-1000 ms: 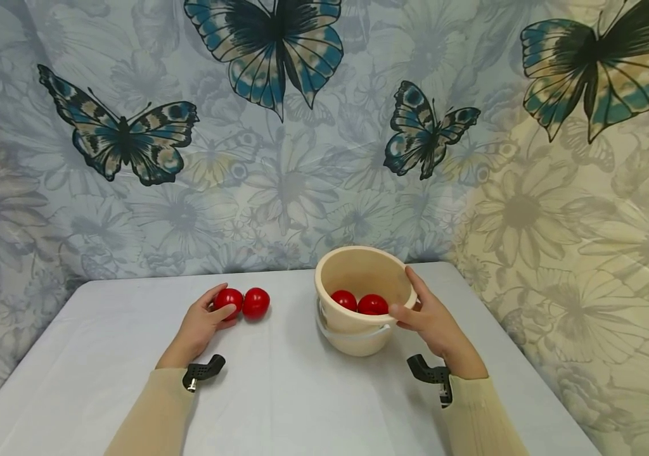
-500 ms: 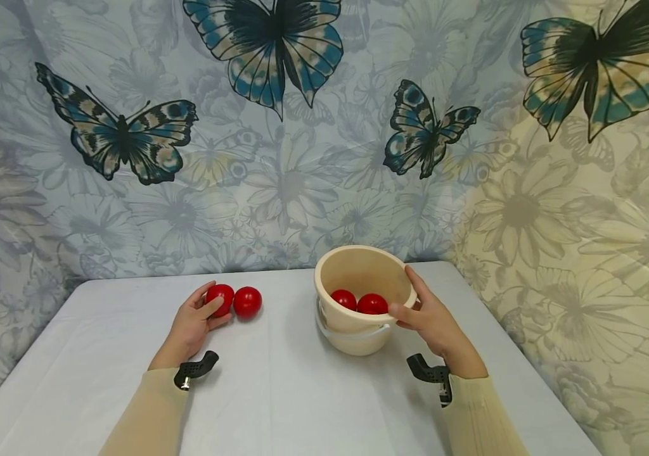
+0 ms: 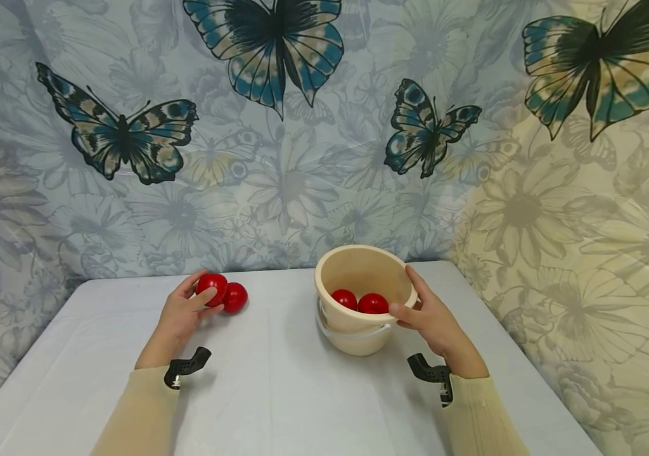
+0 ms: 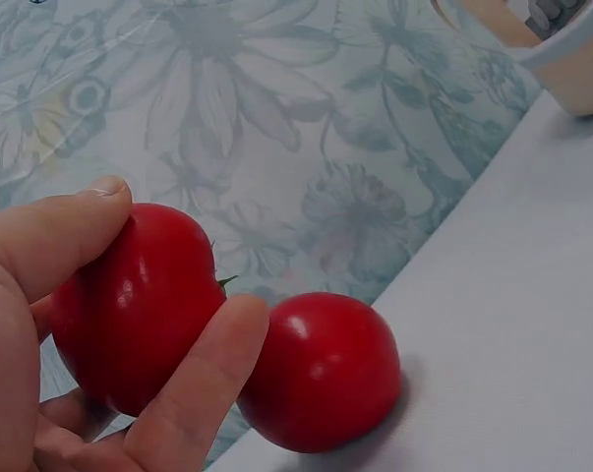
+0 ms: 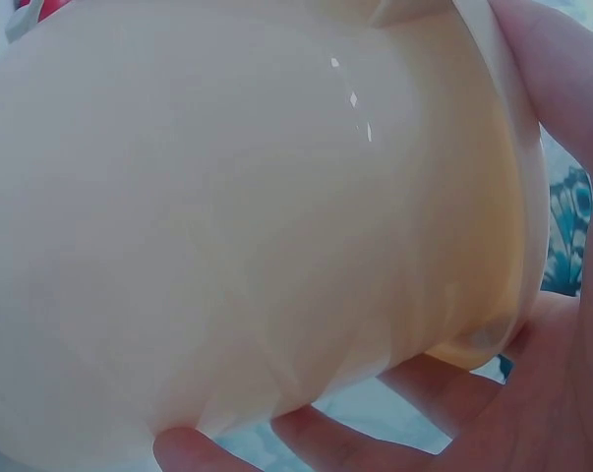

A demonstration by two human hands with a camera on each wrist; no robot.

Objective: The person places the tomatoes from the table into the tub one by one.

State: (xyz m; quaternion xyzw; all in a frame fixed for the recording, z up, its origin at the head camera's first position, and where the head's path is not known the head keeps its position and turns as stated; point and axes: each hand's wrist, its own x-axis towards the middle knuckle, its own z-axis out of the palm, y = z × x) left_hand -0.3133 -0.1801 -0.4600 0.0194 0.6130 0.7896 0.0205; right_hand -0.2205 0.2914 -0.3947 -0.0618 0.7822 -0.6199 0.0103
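Well to the left of the bucket (image 3: 359, 345), the left hand (image 3: 179, 315) has its fingers and thumb curved round one tomato, pinching it from both sides, with some fingers under it; that cupped hold probably keeps so smooth and round a thing from slipping out. This held tomato (image 3: 212, 289) appears raised off the table (image 3: 279, 386); it is glossy, deep red and plump, with a bit of green stem (image 4: 229, 283) showing. Partly behind it, on the bucket's left, a second tomato (image 3: 236, 299) rests on the table, equally red and shiny; whether the two touch, I cannot tell. Inside the bucket lie two tomatoes (image 3: 344, 299), side by side, bright red against its cream wall. A pale handle (image 3: 353, 335) hangs down the bucket's near side, leaving its mouth uncovered. At the bucket's right, the right hand (image 3: 435, 326) grips it by the rim, fingers spread along the outer wall, presumably to steady it.
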